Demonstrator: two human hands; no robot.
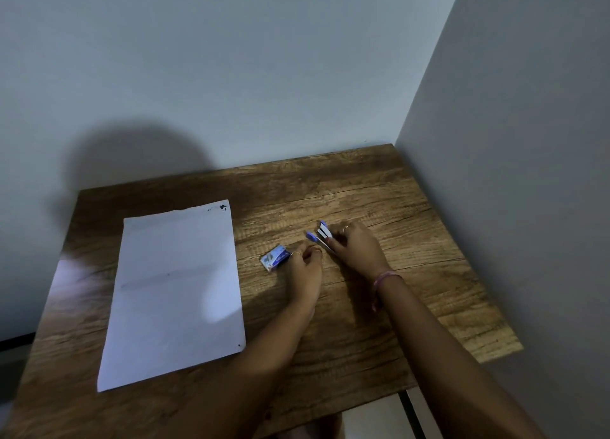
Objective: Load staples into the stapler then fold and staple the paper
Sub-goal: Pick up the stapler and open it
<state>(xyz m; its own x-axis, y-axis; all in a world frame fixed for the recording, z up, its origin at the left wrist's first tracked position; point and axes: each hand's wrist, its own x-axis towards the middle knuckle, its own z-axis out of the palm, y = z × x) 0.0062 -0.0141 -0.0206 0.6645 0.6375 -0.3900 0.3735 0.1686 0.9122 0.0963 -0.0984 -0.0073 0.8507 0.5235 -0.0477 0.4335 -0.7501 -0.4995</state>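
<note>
Nearest the person, both forearms reach forward over the wooden table [379, 191]. A pink band [386, 277] sits on the right wrist.

The sheet of paper [175, 293] lies flat and unfolded on the left part of the table, well apart from the hands, with dark marks at its far right corner.

The left hand [305, 267] rests on the table top with fingers curled inward; whether they pinch anything cannot be told from here. Just beside it, touching or nearly touching its knuckles, lies the small blue staple box [274, 257].

Slightly farther on, the right hand [355, 243] grips the stapler [319, 235], fingers wrapped round its rear end. The stapler stands hinged open, its blue-tipped arms spread apart and pointing left towards the other hand.

Beyond the table, two plain walls [264, 75] meet in a corner at right.
</note>
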